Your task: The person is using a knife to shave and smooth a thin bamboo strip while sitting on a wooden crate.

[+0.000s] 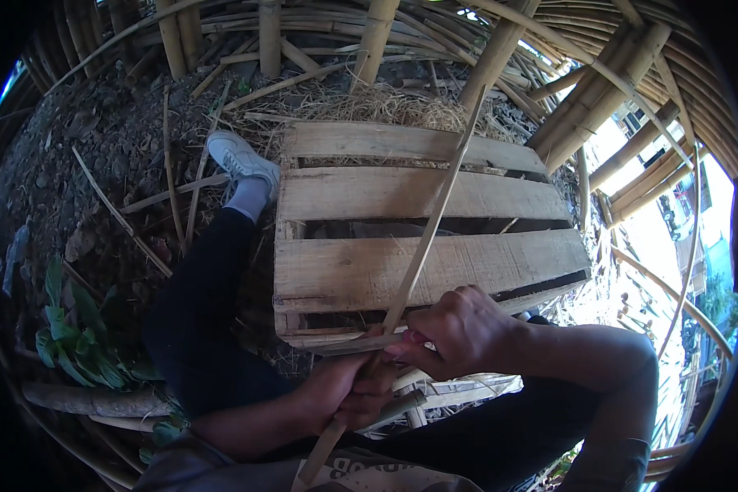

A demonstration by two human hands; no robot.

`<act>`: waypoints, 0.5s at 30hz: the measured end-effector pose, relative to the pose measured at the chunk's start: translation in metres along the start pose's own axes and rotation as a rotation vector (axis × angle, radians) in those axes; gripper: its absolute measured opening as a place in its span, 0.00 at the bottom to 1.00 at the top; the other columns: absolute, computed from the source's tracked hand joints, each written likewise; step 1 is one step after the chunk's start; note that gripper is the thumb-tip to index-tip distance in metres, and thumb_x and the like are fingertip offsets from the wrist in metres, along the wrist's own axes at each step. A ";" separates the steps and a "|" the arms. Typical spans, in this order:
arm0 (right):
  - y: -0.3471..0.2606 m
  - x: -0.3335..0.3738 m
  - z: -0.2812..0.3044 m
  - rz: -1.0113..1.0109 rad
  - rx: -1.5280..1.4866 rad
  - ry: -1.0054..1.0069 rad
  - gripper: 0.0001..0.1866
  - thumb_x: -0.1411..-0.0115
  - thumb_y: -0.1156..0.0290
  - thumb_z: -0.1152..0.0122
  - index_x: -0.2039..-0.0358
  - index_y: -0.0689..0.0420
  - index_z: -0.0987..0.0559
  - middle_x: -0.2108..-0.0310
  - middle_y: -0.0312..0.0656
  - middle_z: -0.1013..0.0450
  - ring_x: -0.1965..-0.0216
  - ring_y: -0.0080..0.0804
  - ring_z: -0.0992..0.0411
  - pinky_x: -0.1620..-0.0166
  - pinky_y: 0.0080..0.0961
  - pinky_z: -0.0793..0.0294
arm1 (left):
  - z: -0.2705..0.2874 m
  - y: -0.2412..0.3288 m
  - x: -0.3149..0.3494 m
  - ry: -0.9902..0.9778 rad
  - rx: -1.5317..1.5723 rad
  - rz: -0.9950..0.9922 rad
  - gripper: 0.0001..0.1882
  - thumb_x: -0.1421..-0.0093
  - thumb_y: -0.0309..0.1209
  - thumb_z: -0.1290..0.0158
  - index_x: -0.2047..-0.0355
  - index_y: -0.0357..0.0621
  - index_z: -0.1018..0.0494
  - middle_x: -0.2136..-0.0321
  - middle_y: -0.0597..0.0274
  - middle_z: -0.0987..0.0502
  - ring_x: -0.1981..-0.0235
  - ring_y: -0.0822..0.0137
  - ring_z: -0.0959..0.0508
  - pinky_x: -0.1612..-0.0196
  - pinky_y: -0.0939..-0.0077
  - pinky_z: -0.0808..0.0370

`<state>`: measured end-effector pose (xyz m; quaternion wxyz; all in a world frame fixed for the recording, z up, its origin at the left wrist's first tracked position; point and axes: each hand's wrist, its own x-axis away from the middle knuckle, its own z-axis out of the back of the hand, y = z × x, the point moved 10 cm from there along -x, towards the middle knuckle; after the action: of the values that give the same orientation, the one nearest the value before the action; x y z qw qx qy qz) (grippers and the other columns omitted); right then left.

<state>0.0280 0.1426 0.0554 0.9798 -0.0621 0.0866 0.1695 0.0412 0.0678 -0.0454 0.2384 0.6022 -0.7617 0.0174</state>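
A long, narrow bamboo strip (425, 243) slants from my lap up across a slatted wooden crate (422, 195). My left hand (361, 395) is closed around its lower part, with the lower end running down past my fingers to my shirt. My right hand (461, 330) is a fist just right of the strip, thumb side toward it. Out of that fist, across the strip, reaches a flat pale piece that looks like a knife blade (344, 346); its handle is mostly hidden in my fingers.
Upright bamboo poles (375, 41) and stacked canes stand behind the crate, with dry straw (361, 108) at their foot. My left shoe (239, 157) rests beside the crate. Loose sticks lie on the dark soil, and a leafy green plant (78, 344) grows at the left.
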 end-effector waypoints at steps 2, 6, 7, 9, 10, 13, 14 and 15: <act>0.015 -0.006 0.011 0.013 0.033 0.057 0.17 0.43 0.57 0.32 0.76 0.56 0.25 0.80 0.34 0.37 0.82 0.24 0.34 0.82 0.23 0.29 | -0.005 0.000 0.002 0.010 -0.001 -0.016 0.23 0.29 0.54 0.68 0.69 0.51 0.36 0.90 0.74 0.46 0.95 0.82 0.49 0.95 0.87 0.49; 0.067 -0.014 0.017 -0.294 0.040 -0.089 0.20 0.39 0.63 0.38 0.86 0.56 0.27 0.90 0.38 0.32 0.90 0.34 0.31 0.83 0.30 0.29 | -0.016 -0.006 0.000 -0.084 0.033 -0.023 0.21 0.29 0.55 0.68 0.67 0.54 0.37 0.89 0.75 0.47 0.94 0.82 0.51 0.95 0.85 0.49; 0.054 -0.013 0.017 -0.232 0.001 -0.055 0.20 0.39 0.63 0.38 0.87 0.56 0.27 0.90 0.38 0.32 0.90 0.33 0.31 0.83 0.30 0.30 | -0.016 -0.004 0.001 -0.079 0.033 -0.032 0.21 0.29 0.55 0.68 0.67 0.54 0.37 0.89 0.75 0.47 0.94 0.82 0.51 0.95 0.85 0.49; 0.003 -0.013 0.025 -0.004 0.027 0.095 0.20 0.39 0.63 0.38 0.87 0.54 0.27 0.91 0.36 0.34 0.88 0.29 0.33 0.83 0.29 0.31 | -0.009 -0.005 0.001 -0.016 0.037 -0.008 0.21 0.29 0.54 0.69 0.66 0.54 0.37 0.89 0.75 0.47 0.94 0.82 0.50 0.95 0.86 0.50; -0.008 -0.014 0.022 -0.002 -0.018 0.002 0.20 0.38 0.61 0.38 0.85 0.54 0.26 0.90 0.36 0.34 0.86 0.25 0.33 0.82 0.27 0.30 | -0.006 -0.005 0.001 -0.014 0.036 -0.003 0.21 0.29 0.54 0.69 0.66 0.54 0.37 0.89 0.75 0.47 0.94 0.82 0.50 0.95 0.86 0.50; 0.029 -0.009 0.026 0.060 0.213 0.176 0.20 0.38 0.60 0.38 0.85 0.54 0.26 0.90 0.36 0.35 0.88 0.26 0.34 0.83 0.29 0.29 | -0.010 0.000 0.002 -0.119 0.168 -0.002 0.20 0.28 0.52 0.69 0.65 0.53 0.37 0.90 0.75 0.47 0.94 0.83 0.50 0.95 0.87 0.50; 0.067 -0.010 0.032 -0.145 0.146 0.129 0.21 0.37 0.59 0.39 0.86 0.55 0.25 0.91 0.39 0.34 0.90 0.28 0.35 0.84 0.32 0.29 | -0.015 0.003 0.003 -0.142 0.169 -0.009 0.19 0.28 0.51 0.70 0.65 0.53 0.37 0.90 0.75 0.47 0.94 0.83 0.50 0.95 0.87 0.50; 0.079 -0.003 0.034 -0.193 0.148 0.147 0.22 0.37 0.59 0.39 0.86 0.56 0.25 0.91 0.40 0.33 0.91 0.29 0.35 0.85 0.32 0.29 | -0.019 0.005 0.003 -0.166 0.170 -0.016 0.19 0.27 0.50 0.70 0.65 0.52 0.37 0.90 0.74 0.47 0.95 0.83 0.50 0.95 0.87 0.50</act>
<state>0.0033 0.2204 0.0824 0.9844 -0.0099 0.1638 0.0628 0.0426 0.0724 -0.0257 0.1228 0.6256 -0.7698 0.0302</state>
